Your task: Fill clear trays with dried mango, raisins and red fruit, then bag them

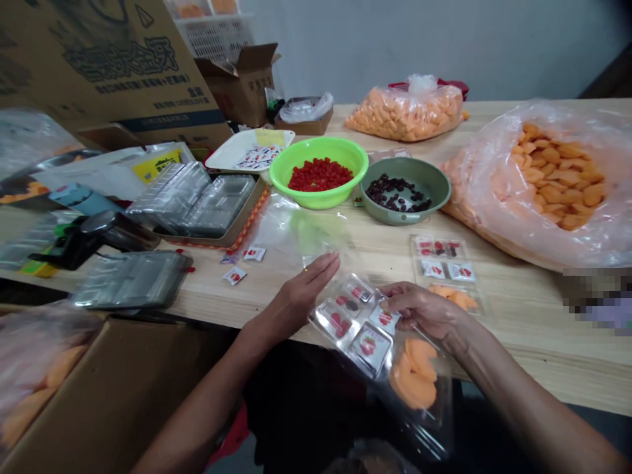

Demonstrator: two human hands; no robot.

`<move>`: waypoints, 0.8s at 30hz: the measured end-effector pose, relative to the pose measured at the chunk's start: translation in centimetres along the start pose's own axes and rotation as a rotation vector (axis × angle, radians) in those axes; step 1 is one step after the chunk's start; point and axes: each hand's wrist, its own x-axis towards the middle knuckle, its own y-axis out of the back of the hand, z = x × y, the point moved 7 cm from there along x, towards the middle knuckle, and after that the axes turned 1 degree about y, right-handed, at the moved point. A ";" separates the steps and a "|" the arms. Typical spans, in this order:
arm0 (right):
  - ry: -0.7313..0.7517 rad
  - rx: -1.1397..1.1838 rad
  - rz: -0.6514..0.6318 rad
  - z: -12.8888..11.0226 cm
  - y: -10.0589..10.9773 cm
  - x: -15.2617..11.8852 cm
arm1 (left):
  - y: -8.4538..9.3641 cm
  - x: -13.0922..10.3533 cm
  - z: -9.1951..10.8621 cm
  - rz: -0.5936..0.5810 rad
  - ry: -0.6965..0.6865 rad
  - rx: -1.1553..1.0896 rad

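Note:
My right hand (pixel 427 309) grips a clear plastic compartment tray (pixel 442 395) by its far edge, thumb on top beside a small white sachet (pixel 385 318). The tray is tilted over the table's near edge. Its small compartments hold red and dark pieces, another sachet with a red fruit print (pixel 370 346), and curved orange pieces (pixel 415 374) in the large one. My left hand (pixel 309 289) is at the tray's left corner with fingers stretched out flat; whether it touches the tray I cannot tell. A similar filled tray (pixel 474 249) lies on the table to the right.
Behind are a green bowl of red pieces (pixel 359 172), a grey-green bowl of dark pieces (pixel 438 195) and bags of orange pieces (pixel 405 112). Stacked clear trays (pixel 217 204) fill a box at left. Loose sachets (pixel 234 275) lie nearby. An open carton (pixel 108 395) stands lower left.

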 end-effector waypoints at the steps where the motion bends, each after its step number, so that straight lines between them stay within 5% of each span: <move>1: 0.009 0.015 0.040 -0.2 0.5 -0.1 | 0.1 -0.2 0.1 -0.032 -0.006 0.002; 8: 0.054 -0.012 0.322 -0.8 2.3 -0.6 | -1.3 -1.0 0.3 -0.073 -0.032 0.057; 14: 0.149 -0.020 0.338 -1.1 2.1 -0.7 | -2.8 -0.6 1.8 -0.150 -0.117 0.136; 19: 0.196 0.026 0.298 -1.0 0.9 -0.5 | -2.3 0.3 2.5 -0.086 -0.103 0.032; 24: 0.211 0.085 0.472 -0.8 1.2 0.0 | -2.3 0.1 3.0 -0.201 -0.113 -0.097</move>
